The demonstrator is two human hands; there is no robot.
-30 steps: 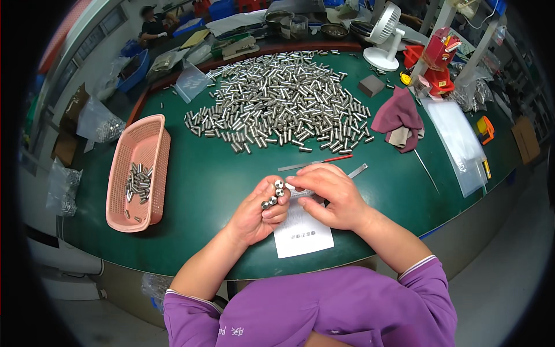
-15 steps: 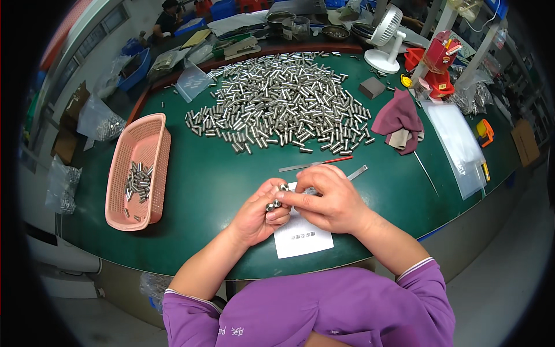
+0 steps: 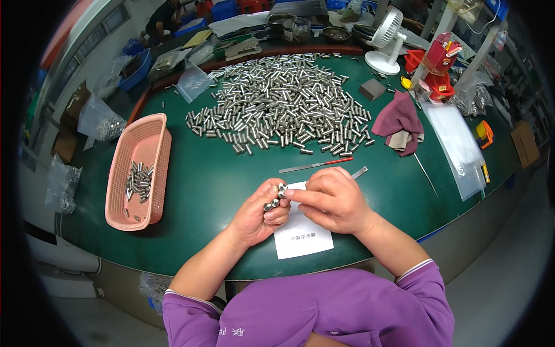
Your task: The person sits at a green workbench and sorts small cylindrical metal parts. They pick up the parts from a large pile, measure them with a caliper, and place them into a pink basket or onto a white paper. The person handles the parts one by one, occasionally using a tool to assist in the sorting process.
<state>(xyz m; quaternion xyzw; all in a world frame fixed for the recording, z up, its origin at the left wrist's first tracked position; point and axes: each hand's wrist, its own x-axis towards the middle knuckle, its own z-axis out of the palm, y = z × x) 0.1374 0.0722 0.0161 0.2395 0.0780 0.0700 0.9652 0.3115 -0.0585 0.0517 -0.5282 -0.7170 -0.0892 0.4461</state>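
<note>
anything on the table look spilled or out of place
Nothing looks clearly spilled: the metal cylinders lie loose in one broad heap. Only the maroon cloth, crumpled to its right, looks slightly untidy.

Left of the fingers (image 3: 278, 218), bare counter (image 3: 199, 199) offered a path to the pink basket (image 3: 161, 173). Beyond them, a red-handled file (image 3: 315, 165), then heaped metal cylinders (image 3: 283, 104), lay in the way.
</note>
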